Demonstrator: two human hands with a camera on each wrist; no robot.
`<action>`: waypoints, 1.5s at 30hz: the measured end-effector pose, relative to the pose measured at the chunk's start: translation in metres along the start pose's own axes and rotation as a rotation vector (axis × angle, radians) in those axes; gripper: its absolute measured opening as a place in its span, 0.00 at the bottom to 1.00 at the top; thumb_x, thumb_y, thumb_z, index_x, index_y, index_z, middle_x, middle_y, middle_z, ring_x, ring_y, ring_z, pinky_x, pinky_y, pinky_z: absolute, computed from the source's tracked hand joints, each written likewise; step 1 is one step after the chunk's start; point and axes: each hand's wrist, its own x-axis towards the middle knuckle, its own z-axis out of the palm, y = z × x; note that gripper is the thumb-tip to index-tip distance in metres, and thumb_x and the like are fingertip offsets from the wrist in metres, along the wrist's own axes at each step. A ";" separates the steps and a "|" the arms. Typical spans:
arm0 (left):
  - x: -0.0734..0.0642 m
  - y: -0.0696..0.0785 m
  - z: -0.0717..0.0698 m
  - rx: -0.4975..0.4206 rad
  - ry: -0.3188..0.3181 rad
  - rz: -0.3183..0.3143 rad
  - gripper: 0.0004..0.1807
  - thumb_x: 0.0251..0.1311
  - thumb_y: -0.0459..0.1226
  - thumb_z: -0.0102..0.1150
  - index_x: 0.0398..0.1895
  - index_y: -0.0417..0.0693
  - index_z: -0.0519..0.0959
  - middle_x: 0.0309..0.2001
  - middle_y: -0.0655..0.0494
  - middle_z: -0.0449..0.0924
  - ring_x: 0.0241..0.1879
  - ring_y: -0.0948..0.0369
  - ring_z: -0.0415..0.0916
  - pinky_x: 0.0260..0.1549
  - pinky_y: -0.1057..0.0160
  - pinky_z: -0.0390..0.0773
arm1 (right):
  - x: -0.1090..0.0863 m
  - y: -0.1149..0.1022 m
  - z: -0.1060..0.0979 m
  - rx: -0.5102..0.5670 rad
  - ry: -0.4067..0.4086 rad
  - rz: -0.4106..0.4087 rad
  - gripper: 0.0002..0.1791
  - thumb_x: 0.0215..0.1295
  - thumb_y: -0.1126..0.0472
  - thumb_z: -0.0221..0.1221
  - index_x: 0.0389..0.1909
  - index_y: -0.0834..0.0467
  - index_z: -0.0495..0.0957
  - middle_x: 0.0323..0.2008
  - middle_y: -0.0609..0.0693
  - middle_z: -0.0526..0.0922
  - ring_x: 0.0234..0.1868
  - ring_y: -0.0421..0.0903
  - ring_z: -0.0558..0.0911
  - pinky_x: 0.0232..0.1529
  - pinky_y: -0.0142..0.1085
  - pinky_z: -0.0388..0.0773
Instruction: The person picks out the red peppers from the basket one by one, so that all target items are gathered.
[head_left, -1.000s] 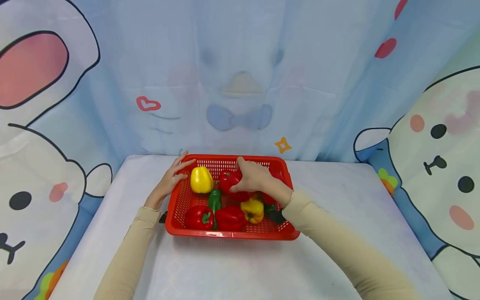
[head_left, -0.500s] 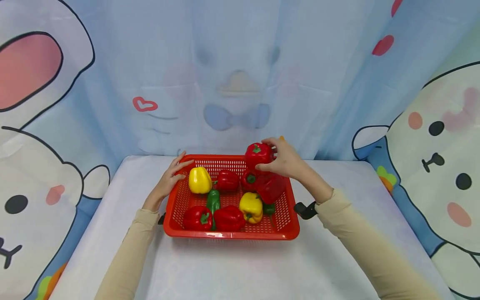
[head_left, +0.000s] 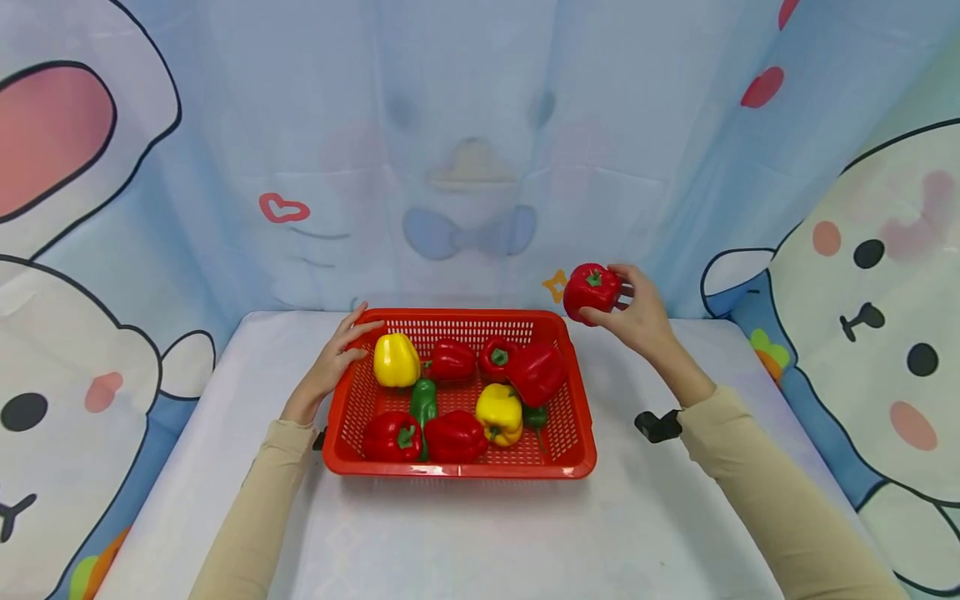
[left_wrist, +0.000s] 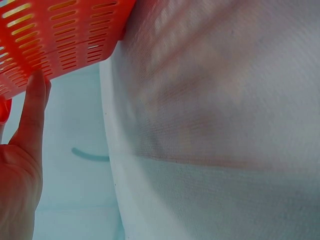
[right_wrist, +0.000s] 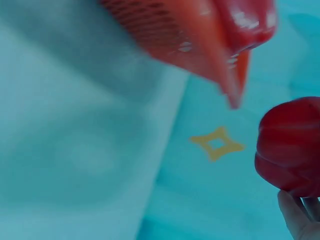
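My right hand (head_left: 643, 315) holds a red bell pepper (head_left: 592, 292) up in the air, beyond the basket's back right corner, its green stem facing the head camera. In the right wrist view the same bell pepper (right_wrist: 292, 147) sits at the right edge, fingertips (right_wrist: 295, 212) against it. My left hand (head_left: 330, 367) rests at the left rim of a red plastic basket (head_left: 461, 470), fingers mostly straight. From the left wrist, a finger touches the basket's slotted outer wall (left_wrist: 55, 37). Inside lie several red peppers (head_left: 456, 437), yellow peppers (head_left: 397, 361) and a green, elongated vegetable (head_left: 423, 402).
The basket stands on a white-covered table (head_left: 480, 542). A blue cartoon curtain (head_left: 480, 108) hangs right behind the table's back edge. Another small dark green vegetable (head_left: 536, 416) lies in the basket's right part. A black strap piece (head_left: 658, 427) sticks out at my right wrist.
My right hand has lifted the red bell pepper out of the basket and carried it right, past the back right corner. The left hand stays at the left rim.
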 end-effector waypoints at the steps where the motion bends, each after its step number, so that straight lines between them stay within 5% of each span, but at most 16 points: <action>1: 0.000 0.000 0.000 -0.005 0.000 -0.001 0.23 0.64 0.21 0.42 0.63 0.22 0.68 0.76 0.33 0.40 0.75 0.39 0.34 0.67 0.33 0.42 | -0.001 0.006 0.000 0.000 0.013 0.005 0.43 0.55 0.66 0.70 0.70 0.68 0.59 0.64 0.68 0.66 0.60 0.66 0.69 0.53 0.60 0.74; 20: -0.001 0.002 0.000 -0.008 0.000 -0.003 0.23 0.64 0.22 0.41 0.63 0.23 0.68 0.77 0.33 0.40 0.75 0.39 0.34 0.67 0.34 0.42 | -0.032 0.098 0.005 -0.049 0.115 0.322 0.47 0.58 0.63 0.68 0.73 0.66 0.51 0.68 0.71 0.59 0.67 0.69 0.61 0.54 0.62 0.72; 45: -0.001 -0.001 0.000 -0.023 0.004 0.005 0.23 0.64 0.22 0.41 0.62 0.22 0.68 0.76 0.33 0.40 0.75 0.39 0.34 0.68 0.34 0.41 | -0.048 0.125 0.016 -0.022 0.121 0.448 0.49 0.61 0.59 0.67 0.75 0.63 0.47 0.71 0.68 0.57 0.69 0.67 0.59 0.58 0.59 0.70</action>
